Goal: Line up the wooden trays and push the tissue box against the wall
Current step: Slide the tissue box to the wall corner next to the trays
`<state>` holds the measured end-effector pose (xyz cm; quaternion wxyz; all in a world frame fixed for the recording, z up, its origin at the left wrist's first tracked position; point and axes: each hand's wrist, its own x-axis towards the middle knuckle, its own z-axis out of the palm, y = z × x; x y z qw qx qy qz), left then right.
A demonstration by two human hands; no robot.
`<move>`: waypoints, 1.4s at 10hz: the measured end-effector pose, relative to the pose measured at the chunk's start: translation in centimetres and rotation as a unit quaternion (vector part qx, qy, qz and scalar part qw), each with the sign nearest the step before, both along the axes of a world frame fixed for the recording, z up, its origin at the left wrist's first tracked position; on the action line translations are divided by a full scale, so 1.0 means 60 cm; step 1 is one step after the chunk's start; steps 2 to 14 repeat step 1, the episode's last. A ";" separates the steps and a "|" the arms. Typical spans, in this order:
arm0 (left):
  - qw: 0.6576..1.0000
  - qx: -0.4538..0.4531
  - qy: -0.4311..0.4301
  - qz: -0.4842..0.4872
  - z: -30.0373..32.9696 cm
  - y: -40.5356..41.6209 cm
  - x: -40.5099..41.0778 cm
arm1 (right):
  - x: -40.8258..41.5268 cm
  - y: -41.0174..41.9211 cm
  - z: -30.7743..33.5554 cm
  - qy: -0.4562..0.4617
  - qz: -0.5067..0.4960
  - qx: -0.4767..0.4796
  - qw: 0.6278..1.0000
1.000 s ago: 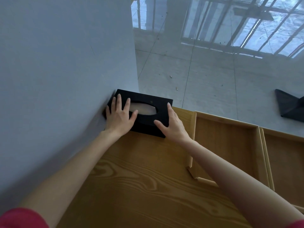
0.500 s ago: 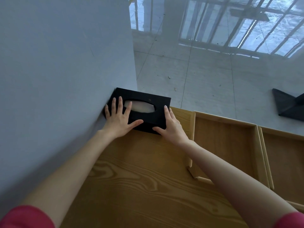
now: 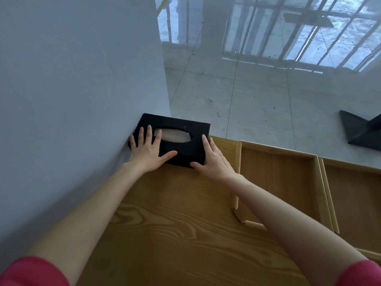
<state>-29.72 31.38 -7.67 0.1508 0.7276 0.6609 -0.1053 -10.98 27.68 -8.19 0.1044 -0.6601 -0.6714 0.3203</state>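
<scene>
The black tissue box (image 3: 175, 139) lies flat at the far left of the table (image 3: 165, 234); its long side runs left to right, its left end seems to touch the wall (image 3: 72, 89); the left hand (image 3: 147, 151) lies flat on top, fingers spread; the right hand (image 3: 214, 159) presses its right end; two wooden trays (image 3: 276, 182) sit side by side to the right.

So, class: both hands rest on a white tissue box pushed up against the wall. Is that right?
Not quite. The head view shows the tissue box is black, not white. The left hand and right hand do rest on it, against the wall.
</scene>
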 end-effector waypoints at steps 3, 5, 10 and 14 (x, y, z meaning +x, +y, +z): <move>1.000 0.008 -0.001 0.002 0.014 -0.004 0.007 | 0.009 -0.006 0.004 -0.038 0.008 0.004 0.999; 1.000 0.008 -0.001 0.002 0.014 -0.004 0.007 | 0.009 -0.006 0.004 -0.038 0.008 0.004 0.999; 1.000 0.008 -0.001 0.002 0.014 -0.004 0.007 | 0.009 -0.006 0.004 -0.038 0.008 0.004 0.999; 1.000 0.008 -0.001 0.002 0.014 -0.004 0.007 | 0.009 -0.006 0.004 -0.038 0.008 0.004 0.999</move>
